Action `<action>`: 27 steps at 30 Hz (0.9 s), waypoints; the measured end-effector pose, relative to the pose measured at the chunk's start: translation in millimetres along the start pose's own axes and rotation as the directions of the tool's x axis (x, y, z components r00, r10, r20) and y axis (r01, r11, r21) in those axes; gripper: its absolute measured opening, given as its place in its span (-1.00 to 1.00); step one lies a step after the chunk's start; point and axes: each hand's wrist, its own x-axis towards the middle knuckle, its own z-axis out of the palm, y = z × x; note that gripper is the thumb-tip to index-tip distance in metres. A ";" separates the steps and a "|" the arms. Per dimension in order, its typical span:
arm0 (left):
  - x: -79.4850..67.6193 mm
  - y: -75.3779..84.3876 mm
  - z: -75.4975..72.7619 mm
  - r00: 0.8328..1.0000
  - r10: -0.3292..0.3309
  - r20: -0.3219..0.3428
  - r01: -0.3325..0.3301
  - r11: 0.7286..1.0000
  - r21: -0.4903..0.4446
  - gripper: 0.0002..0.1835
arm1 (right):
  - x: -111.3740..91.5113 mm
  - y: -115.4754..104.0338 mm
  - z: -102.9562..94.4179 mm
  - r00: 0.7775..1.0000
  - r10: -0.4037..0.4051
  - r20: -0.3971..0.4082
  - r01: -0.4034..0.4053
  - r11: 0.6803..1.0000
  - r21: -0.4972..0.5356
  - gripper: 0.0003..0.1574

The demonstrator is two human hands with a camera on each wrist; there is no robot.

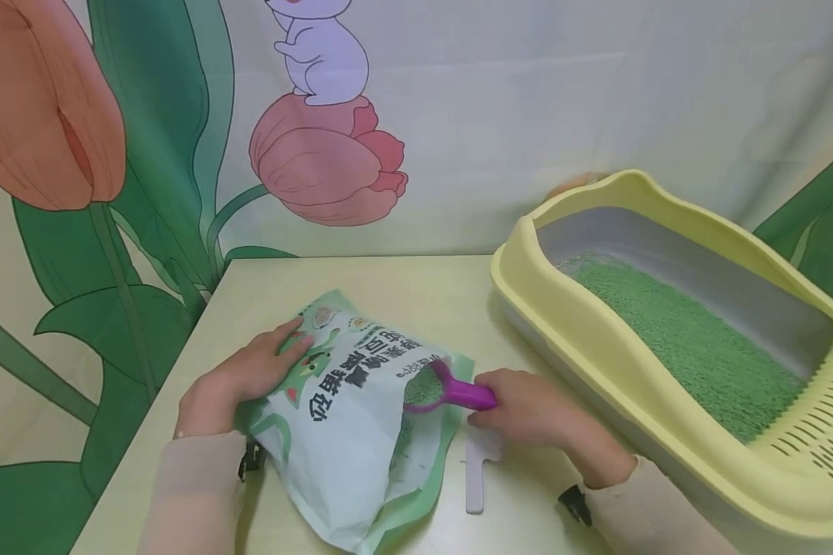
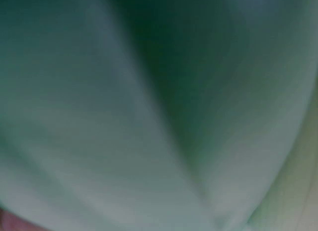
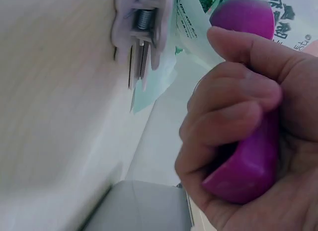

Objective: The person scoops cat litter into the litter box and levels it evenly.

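Observation:
A white and green bag of cat litter (image 1: 361, 432) lies on the table with its open mouth toward the right. My left hand (image 1: 255, 372) rests on the bag's upper left side, fingers and thumb spread over the printed front. In my right hand (image 1: 527, 408) is the handle of a purple scoop (image 1: 469, 395). The right wrist view shows the fingers curled round that handle (image 3: 248, 171). The scoop's bowl is at the bag's mouth and holds green litter pellets (image 1: 425, 387). More green pellets show inside the bag. Blurred bag surface (image 2: 124, 141) fills most of the left wrist view.
A yellow and grey litter box (image 1: 527, 293) stands at the right, with green litter (image 1: 687, 347) spread over its bottom. A pale grey spring clip (image 1: 475, 486) lies on the table (image 1: 416, 289) below the right hand. A printed curtain (image 1: 486, 154) hangs behind.

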 end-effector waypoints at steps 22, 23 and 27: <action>0.9 2.2 -2.0 1.000 0.000 0.010 0.000 1.000 -0.004 -0.13 | -76.1 21.7 -11.3 0.991 0.091 -0.099 -0.084 0.994 0.072 -0.55; 0.7 2.4 -1.8 1.000 0.002 0.009 -0.002 1.000 -0.003 -0.13 | -80.6 22.4 -13.3 0.990 0.103 -0.100 -0.097 0.993 0.063 -0.54; 1.9 0.4 -0.2 1.000 0.008 0.001 -0.008 1.000 -0.002 -0.11 | -98.7 24.7 -21.8 0.991 0.107 -0.084 -0.101 0.992 0.071 -0.51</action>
